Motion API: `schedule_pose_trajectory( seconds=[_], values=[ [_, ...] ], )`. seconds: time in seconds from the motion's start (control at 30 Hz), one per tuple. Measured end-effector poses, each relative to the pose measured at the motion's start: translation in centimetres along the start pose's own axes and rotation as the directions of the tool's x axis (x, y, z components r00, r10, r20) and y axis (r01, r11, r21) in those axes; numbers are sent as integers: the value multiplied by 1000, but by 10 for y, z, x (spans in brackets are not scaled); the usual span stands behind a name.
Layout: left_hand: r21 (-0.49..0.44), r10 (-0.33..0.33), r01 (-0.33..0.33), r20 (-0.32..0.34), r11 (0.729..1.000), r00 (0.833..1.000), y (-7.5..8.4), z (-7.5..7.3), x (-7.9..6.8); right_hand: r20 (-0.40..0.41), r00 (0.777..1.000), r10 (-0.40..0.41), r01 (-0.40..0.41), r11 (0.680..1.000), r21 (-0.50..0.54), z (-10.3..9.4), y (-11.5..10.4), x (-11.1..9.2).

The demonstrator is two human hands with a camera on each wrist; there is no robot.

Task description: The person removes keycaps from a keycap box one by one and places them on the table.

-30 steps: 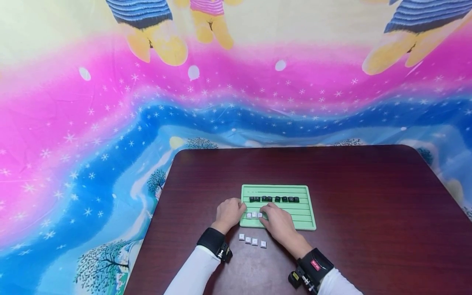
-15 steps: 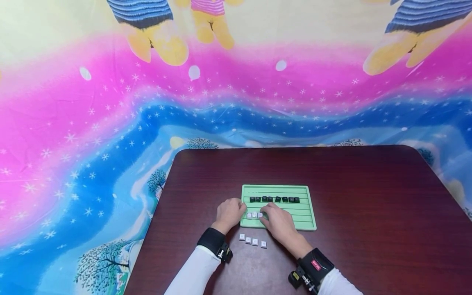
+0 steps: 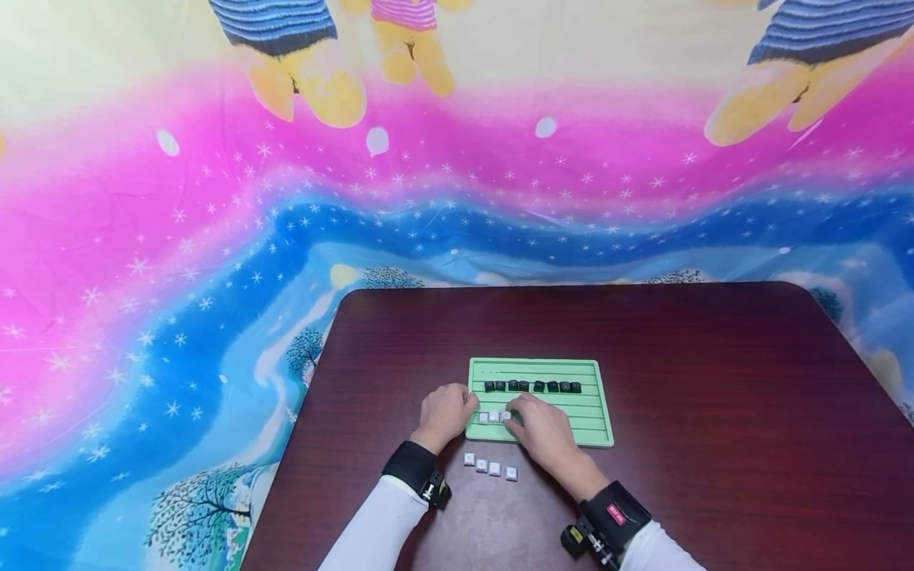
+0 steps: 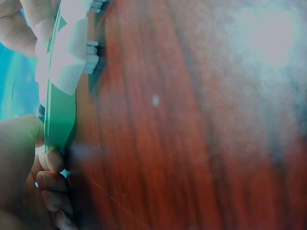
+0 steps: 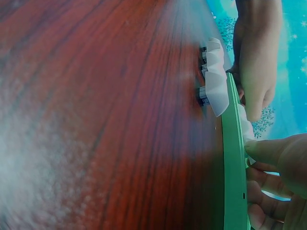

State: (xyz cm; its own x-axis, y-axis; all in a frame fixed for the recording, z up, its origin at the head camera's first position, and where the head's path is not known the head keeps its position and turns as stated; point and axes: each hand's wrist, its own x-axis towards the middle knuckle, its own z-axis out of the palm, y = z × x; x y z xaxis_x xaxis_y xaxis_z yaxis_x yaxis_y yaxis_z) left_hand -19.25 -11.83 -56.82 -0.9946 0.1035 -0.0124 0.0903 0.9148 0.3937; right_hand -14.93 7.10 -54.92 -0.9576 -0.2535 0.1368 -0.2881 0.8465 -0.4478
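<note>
The left hand [image 3: 444, 412] grips the green tray [image 3: 601, 388] at 9 o'clock, thumb and fingers closed on it. At 8 o'clock inside, the right hand's [image 3: 546, 432] fingers pinch the last of 3 white keycaps [image 3: 494, 416]; 4 loose keycaps [image 3: 481, 465] lie on the worktop [image 3: 714, 381] beyond 7 o'clock.

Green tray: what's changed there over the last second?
The right hand has edged very slightly rightward, still pinching the end white keycap; nothing was visibly taken up or let go. Unchanged: the left hand holds the green tray by its left edge, the black keycaps stay in their row, and four loose keycaps lie on the table.
</note>
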Motion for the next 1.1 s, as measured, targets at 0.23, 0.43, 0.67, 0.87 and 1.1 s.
schedule_pose_trajectory(
  seconds=[0.23, 0.43, 0.67, 0.87, 1.1],
  values=[
    [-4, 7, -7, -11, 1000, 1000, 1, -1, -1, -7, 1000, -4, 4, 1000, 2, -1, 0, 0],
    [-3, 5, -5, -6, 1000, 1000, 1, -2, -2, -4, 1000, 1, -1, 1000, 6, -2, 0, 0],
    [-14, 2, -2, -2, 1000, 1000, 1, -2, -2, -3, 1000, -3, 3, 1000, 19, -4, -2, -1],
    [-12, 4, -4, -10, 1000, 1000, 2, -3, -2, 3, 1000, -2, 2, 1000, 31, -5, -3, -1],
    [-4, 6, -6, -6, 1000, 1000, 1, -2, -1, -19, 1000, -16, 17, 999, 44, -8, -4, -2]
  ],
)
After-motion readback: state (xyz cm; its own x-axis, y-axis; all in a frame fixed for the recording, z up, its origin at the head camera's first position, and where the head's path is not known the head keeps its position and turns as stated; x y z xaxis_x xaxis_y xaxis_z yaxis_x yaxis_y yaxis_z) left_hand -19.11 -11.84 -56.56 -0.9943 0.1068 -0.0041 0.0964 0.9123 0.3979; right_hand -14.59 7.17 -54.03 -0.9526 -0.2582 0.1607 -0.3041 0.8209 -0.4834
